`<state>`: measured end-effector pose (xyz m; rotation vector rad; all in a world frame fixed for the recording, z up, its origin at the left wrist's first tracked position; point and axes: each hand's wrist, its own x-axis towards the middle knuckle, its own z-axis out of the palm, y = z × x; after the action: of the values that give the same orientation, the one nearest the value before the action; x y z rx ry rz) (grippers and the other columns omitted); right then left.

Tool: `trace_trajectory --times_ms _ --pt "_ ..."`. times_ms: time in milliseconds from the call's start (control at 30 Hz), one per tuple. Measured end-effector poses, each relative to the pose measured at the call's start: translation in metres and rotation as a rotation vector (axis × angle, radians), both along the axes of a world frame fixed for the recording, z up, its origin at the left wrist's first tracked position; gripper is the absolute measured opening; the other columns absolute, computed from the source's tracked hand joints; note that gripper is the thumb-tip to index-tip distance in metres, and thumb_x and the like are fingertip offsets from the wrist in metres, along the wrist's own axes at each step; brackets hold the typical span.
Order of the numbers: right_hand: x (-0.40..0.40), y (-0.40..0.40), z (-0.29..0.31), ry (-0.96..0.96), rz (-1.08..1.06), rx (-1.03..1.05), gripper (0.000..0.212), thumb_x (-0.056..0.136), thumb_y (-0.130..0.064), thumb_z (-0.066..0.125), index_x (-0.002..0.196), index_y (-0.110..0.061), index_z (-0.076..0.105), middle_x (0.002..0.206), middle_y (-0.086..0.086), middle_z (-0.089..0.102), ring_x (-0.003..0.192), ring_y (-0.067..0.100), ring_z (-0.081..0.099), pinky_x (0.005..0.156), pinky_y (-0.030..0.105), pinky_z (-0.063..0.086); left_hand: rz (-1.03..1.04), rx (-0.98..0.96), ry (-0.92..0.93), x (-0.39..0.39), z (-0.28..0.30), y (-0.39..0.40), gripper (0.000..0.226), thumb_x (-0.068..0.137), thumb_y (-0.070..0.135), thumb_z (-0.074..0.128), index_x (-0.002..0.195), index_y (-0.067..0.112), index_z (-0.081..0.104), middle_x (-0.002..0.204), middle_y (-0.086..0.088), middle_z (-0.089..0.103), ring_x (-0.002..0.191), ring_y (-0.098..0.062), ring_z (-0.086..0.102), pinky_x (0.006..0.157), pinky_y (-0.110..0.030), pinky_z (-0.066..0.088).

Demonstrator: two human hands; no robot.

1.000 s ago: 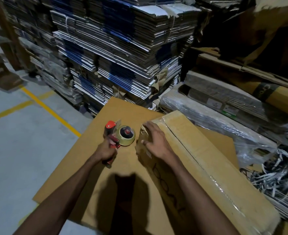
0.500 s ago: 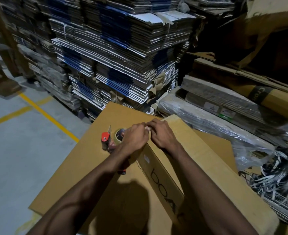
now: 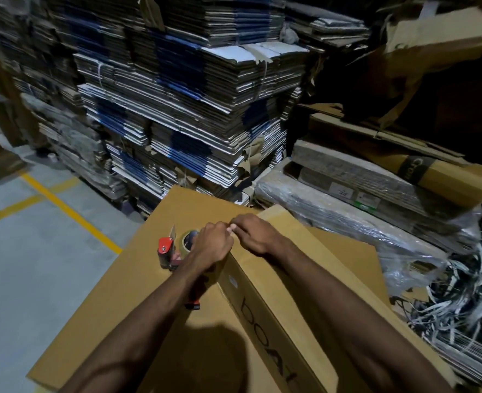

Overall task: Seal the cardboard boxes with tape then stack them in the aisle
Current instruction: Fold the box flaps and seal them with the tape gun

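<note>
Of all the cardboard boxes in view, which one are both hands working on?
The long brown cardboard box with dark printed lettering on its side, lying on the big flat cardboard sheet. Left hand and right hand meet at its far end; the others sit flattened in stacks.

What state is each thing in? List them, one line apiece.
Long box: lying on its side on the flat cardboard sheet, lettering on its near face.
Tape dispenser: held against the box's end, tape roll loaded.
Left hand: gripping the dispenser handle.
Right hand: resting on the box's top corner, fingertips meeting the left hand.
Flattened carton stacks: bundled, piled high.
</note>
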<state>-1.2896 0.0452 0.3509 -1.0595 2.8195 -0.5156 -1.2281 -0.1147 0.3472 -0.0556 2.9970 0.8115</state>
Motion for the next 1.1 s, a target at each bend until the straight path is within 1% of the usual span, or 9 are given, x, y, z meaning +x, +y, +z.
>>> trace_trajectory --times_ms 67,133,233,433,567,667,767,933,1100 --pt "-0.017 0.025 0.005 0.029 -0.053 0.006 0.047 0.107 -0.048 0.028 0.083 -0.021 0.058 0.078 -0.001 0.058 0.073 0.016 0.052 0.079 0.039 0.046 0.0 0.042 -0.019 -0.002 -0.003 -0.001 0.037 0.107 0.035 0.04 0.121 0.011 0.064 0.115 -0.017 0.064 0.107 -0.033 0.058 0.092 -0.049 0.051" --pt "-0.036 0.052 0.012 0.05 -0.207 0.042 0.047 0.108 -0.054 0.024 0.074 -0.032 0.049 0.076 -0.006 0.055 0.075 0.01 0.051 0.098 0.048 0.045 -0.002 0.065 -0.032 -0.006 0.0 0.001 0.039 0.107 0.038 0.039 0.122 0.012 0.065 0.115 -0.013 0.065 0.103 -0.027 0.056 0.094 -0.05 0.051" --pt "-0.045 0.052 0.018 0.072 -0.331 0.207 0.056 0.11 -0.056 0.018 0.075 -0.028 0.053 0.086 0.001 0.064 0.096 0.017 0.061 0.124 0.06 0.017 -0.011 0.048 -0.035 -0.007 0.002 0.003 0.038 0.108 0.036 0.039 0.121 0.012 0.065 0.117 -0.014 0.065 0.102 -0.026 0.053 0.093 -0.048 0.051" --pt "-0.005 0.003 0.01 0.08 0.031 0.131 0.05 0.107 -0.052 0.023 0.097 -0.021 0.062 0.091 0.001 0.064 0.089 0.023 0.057 0.097 0.044 0.036 0.004 0.058 -0.071 -0.004 0.0 -0.004 0.041 0.107 0.039 0.035 0.132 0.017 0.059 0.127 -0.016 0.062 0.118 -0.034 0.054 0.098 -0.046 0.048" --pt "-0.036 0.046 0.015 0.023 -0.118 0.085 0.05 0.11 -0.054 0.028 0.086 -0.022 0.059 0.084 -0.004 0.06 0.083 0.016 0.057 0.093 0.04 0.048 -0.005 0.068 -0.092 -0.001 0.006 0.0 0.042 0.11 0.04 0.035 0.137 0.016 0.057 0.128 -0.017 0.06 0.121 -0.033 0.053 0.102 -0.046 0.045" --pt "-0.058 0.087 0.019 -0.124 -0.365 0.036 0.057 0.108 -0.061 0.027 0.121 -0.022 0.066 0.121 0.008 0.067 0.114 0.024 0.061 0.107 0.045 0.045 -0.001 0.085 -0.101 0.001 0.01 0.003 0.042 0.11 0.041 0.033 0.131 0.014 0.059 0.124 -0.018 0.06 0.119 -0.034 0.053 0.102 -0.049 0.045" --pt "-0.066 0.098 0.011 -0.28 -0.437 -0.123 0.076 0.095 -0.082 0.03 0.146 -0.033 0.054 0.155 0.007 0.05 0.138 0.03 0.048 0.115 0.053 0.038 0.033 0.158 -0.116 -0.004 0.002 -0.002 0.049 0.106 0.05 0.031 0.118 0.014 0.062 0.117 -0.018 0.064 0.114 -0.036 0.057 0.098 -0.051 0.048" --pt "-0.062 0.097 0.014 -0.515 -0.418 -0.416 0.032 0.11 -0.041 0.046 0.125 -0.027 0.07 0.127 0.002 0.066 0.115 0.02 0.062 0.09 0.033 0.048 0.065 0.294 -0.163 -0.008 -0.009 -0.009 0.063 0.102 0.057 0.032 0.113 0.001 0.058 0.118 -0.029 0.063 0.113 -0.047 0.057 0.1 -0.055 0.045" --pt "-0.065 0.097 0.009 -0.49 -0.459 -0.441 0.022 0.108 -0.035 0.054 0.113 -0.024 0.072 0.115 0.002 0.071 0.106 0.021 0.065 0.093 0.039 0.047 0.073 0.373 -0.165 -0.002 0.005 -0.003 0.044 0.11 0.035 0.041 0.091 0.003 0.064 0.096 -0.028 0.065 0.098 -0.047 0.058 0.085 -0.043 0.045"
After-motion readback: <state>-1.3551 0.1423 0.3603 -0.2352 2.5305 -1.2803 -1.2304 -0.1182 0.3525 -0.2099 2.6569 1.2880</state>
